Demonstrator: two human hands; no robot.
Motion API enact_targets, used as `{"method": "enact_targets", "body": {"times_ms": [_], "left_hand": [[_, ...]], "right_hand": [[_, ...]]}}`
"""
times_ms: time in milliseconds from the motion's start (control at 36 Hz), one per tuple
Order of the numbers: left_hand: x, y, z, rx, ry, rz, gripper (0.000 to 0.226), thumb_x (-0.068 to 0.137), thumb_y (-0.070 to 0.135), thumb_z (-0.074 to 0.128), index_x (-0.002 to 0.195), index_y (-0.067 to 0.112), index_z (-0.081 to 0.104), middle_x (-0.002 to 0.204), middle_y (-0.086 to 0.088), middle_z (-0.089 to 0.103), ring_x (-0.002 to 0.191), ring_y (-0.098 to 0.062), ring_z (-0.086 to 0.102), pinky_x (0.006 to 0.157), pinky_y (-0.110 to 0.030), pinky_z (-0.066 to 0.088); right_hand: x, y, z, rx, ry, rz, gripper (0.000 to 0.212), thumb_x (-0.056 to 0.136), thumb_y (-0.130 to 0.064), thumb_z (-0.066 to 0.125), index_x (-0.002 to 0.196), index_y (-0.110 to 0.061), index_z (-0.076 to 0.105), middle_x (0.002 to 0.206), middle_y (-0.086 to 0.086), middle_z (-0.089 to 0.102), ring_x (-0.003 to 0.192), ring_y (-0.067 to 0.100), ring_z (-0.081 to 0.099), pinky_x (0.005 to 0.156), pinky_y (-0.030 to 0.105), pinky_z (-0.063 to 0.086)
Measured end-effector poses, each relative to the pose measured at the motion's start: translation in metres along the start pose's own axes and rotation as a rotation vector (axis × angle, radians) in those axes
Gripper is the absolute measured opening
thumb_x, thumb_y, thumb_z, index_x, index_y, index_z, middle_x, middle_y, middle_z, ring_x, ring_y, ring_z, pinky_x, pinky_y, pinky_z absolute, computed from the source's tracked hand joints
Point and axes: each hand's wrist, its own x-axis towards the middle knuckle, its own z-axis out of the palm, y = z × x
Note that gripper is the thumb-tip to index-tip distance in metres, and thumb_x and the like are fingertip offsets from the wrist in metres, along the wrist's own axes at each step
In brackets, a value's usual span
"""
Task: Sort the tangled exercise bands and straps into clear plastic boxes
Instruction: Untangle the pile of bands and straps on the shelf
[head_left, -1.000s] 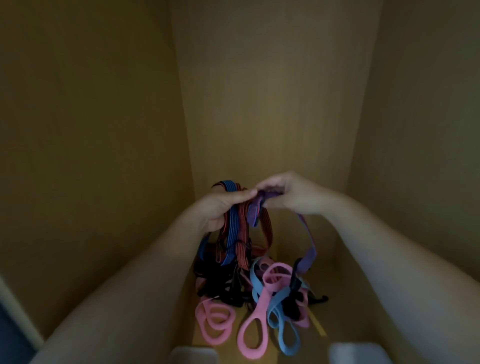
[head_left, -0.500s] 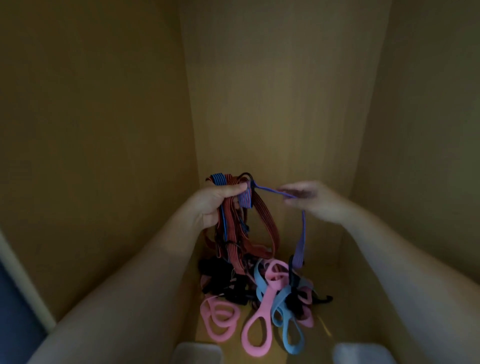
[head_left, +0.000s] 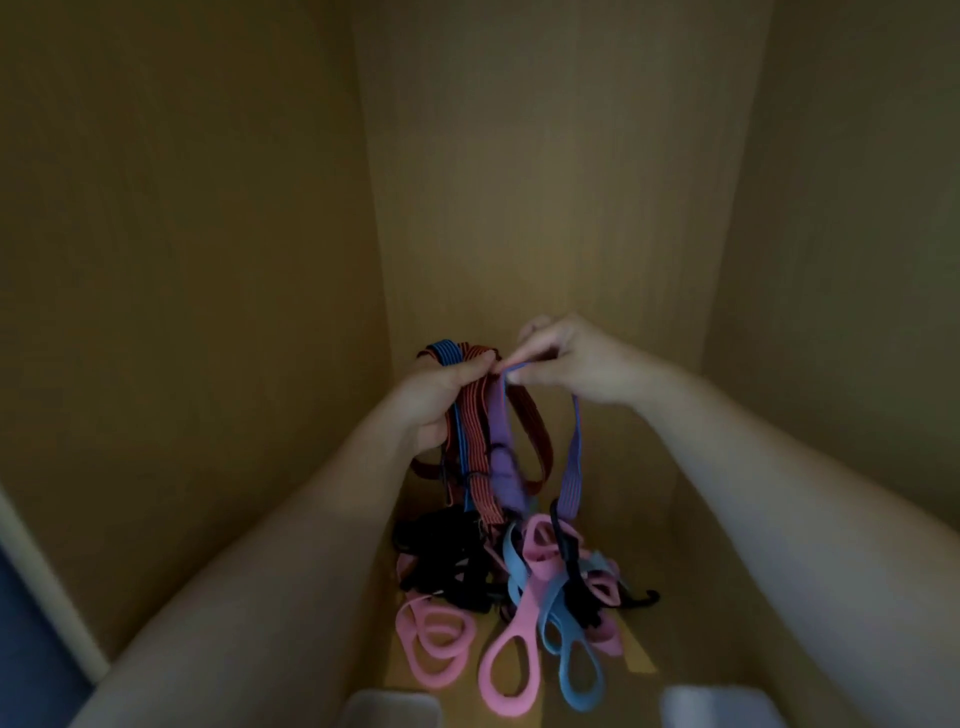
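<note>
The purple strap (head_left: 574, 457) hangs down from the pinched fingertips (head_left: 511, 375) of the right hand (head_left: 576, 361). Just beside it, the left hand (head_left: 441, 400) is closed around the orange and blue striped straps (head_left: 475, 441). Below both hands lie the pink loops (head_left: 436, 642), blue loop (head_left: 574, 660) and black straps (head_left: 447, 556), tangled together.

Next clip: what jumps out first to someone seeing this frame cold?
Two bare arms reach into a dim wooden cupboard. At centre the left hand grips a bunch of red and blue striped straps, while the right hand pinches a purple strap. Below them, pink loops and a light blue band lie tangled on the floor.
</note>
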Motion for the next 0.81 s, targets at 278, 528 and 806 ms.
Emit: {"method": "enact_targets", "body": {"times_ms": [278,528,806], "left_hand": [[-0.004,-0.002,0.001,0.12,-0.066,0.039,0.019,0.088,0.019,0.067,0.09,0.0,0.068,0.072,-0.011,0.068,0.061,-0.02,0.065,0.059,-0.028,0.055],[-0.007,0.0,-0.003,0.277,-0.151,-0.088,0.102,0.041,0.027,0.098,0.125,-0.006,0.05,0.115,-0.022,0.064,0.104,-0.033,0.065,0.088,-0.046,0.055],[-0.017,0.015,0.0,0.417,-0.071,-0.131,0.017,0.067,-0.001,0.066,0.078,0.004,0.054,0.068,-0.01,0.053,0.062,-0.023,0.055,0.061,-0.03,0.045]], "right_hand": [[0.003,0.008,0.015,0.017,0.145,0.038,0.036,0.065,-0.007,0.086,0.066,-0.023,0.054,0.068,-0.007,0.048,0.056,0.002,0.044,0.056,0.018,0.038],[0.0,0.018,0.015,0.068,0.106,0.117,0.044,0.07,-0.001,0.079,0.08,-0.023,0.043,0.061,0.001,0.046,0.056,0.014,0.041,0.05,0.029,0.033],[-0.018,0.072,-0.014,-0.439,0.079,0.279,0.023,0.077,0.012,0.054,0.09,-0.001,0.068,0.076,0.008,0.058,0.076,0.021,0.054,0.069,0.033,0.042]]}}
